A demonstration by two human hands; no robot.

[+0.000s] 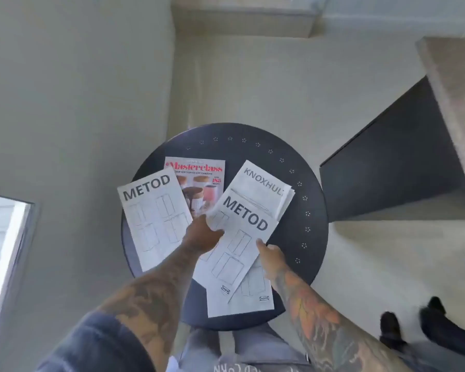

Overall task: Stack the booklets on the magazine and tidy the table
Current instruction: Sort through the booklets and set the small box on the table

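A round dark table (pixel 293 232) stands on a pale floor, and everything is placed here relative to the magazine (pixel 203 181) with the red "Masterclass" title, which lies flat on the far-left part of the tabletop. A booklet marked METOD (pixel 152 218) lies just left of the magazine, its upper right corner overlapping the magazine's left edge and its lower end reaching close to the table's near-left rim. Right of the magazine sits a booklet marked KNOXHULT (pixel 263 183), with further sheets fanned out beneath its right side. A second METOD booklet (pixel 242 237) lies across the near end of the KNOXHULT booklet, tilted, and covers most of another white booklet (pixel 253 299) whose lower edge comes near the table's near rim. The left hand (pixel 202 234) is directly below the magazine, fingers closed on the left edge of the second METOD booklet, pinching it. The right hand (pixel 271 257) is at that booklet's right edge, thumb on top of the paper; the fingers underneath are hidden, so its grip cannot be told fully. Bare tabletop remains along the far and right rim, where a ring of small perforations runs. A dark panel (pixel 392 162) stands well to the right of the magazine, apart from the table. Another person's dark shoes (pixel 414 326) are on the floor at near right.
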